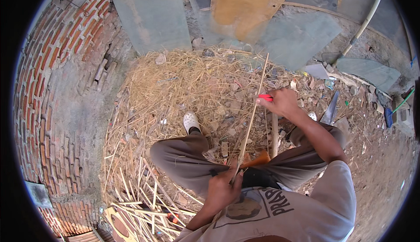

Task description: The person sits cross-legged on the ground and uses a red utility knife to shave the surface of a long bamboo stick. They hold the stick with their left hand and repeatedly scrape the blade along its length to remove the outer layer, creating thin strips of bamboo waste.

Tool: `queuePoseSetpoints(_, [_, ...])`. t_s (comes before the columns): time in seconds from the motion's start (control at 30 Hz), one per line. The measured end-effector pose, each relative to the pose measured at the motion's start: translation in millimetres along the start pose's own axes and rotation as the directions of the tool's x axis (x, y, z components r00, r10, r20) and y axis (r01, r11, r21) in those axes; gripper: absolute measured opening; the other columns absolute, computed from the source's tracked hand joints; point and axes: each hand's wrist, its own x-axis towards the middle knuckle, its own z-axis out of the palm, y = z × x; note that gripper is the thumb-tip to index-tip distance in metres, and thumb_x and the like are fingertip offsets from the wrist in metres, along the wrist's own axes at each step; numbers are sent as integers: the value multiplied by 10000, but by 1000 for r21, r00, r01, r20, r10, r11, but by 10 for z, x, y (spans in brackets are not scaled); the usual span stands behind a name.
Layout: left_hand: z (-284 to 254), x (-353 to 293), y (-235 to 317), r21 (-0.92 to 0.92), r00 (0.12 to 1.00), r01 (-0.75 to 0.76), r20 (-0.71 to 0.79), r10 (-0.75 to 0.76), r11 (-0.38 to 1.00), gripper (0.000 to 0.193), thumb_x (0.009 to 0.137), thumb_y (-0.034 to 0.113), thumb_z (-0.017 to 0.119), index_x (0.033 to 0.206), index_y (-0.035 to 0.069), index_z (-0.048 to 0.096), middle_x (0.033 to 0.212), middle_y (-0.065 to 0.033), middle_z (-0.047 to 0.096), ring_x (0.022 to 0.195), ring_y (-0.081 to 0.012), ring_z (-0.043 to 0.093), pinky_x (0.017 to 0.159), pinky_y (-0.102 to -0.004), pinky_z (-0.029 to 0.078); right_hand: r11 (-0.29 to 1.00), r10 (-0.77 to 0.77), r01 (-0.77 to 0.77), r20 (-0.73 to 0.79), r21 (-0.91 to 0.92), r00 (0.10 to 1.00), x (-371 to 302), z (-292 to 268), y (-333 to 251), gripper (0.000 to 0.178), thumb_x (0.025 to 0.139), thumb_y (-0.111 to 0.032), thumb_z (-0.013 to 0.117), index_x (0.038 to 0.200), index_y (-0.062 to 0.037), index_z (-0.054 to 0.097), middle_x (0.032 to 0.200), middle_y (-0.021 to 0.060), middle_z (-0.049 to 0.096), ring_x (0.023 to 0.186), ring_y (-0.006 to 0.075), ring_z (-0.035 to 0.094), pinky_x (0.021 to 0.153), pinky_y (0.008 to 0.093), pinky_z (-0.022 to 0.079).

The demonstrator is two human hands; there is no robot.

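Observation:
A long, thin bamboo strip slants up and away from my lap. Its near end is in my left hand, whose fingers are closed round it close to my belly. My right hand is closed on a small red-handled tool, held against the strip past its middle. The tool's blade, if it has one, is hidden. Between my legs a wooden stick stands below my right hand, and an orange-brown piece lies across my lap.
Pale shavings cover the ground ahead. Cut strips are piled at the lower left, with an orange-and-black tool among them. A saw blade is right of my right leg. A brick wall rises left; grey sheets lean ahead.

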Motion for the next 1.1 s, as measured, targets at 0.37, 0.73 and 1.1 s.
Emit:
queuePoseSetpoints(0.37, [-45,72,-78,69,1000,-26,-13,27,997,537,830,77,612,1345,-36,508,692,-176,608,554,-331,617,528,-414,494,958,-275,279,-55,65,960,-105,184,-316,704,699,-810,588,612,-119,690,496,106,580,483,291,619,487,392,482])
queuePoseSetpoints(0.73, [-59,-2,21,96,999,-37,36,33,995,556,832,90,600,1367,-17,490,695,-170,611,576,-333,626,544,-420,500,997,75,-78,-86,-25,993,401,-45,98,730,729,-799,564,685,-85,710,589,148,626,613,343,654,593,449,513])
queuePoseSetpoints(1.1, [-161,-396,42,-28,993,-2,120,6,1000,562,829,54,615,1374,-10,493,631,-170,573,505,-261,573,516,-364,463,919,375,-393,-295,-4,879,754,-189,1009,841,832,-799,404,780,-24,727,746,233,675,774,382,678,723,466,521])
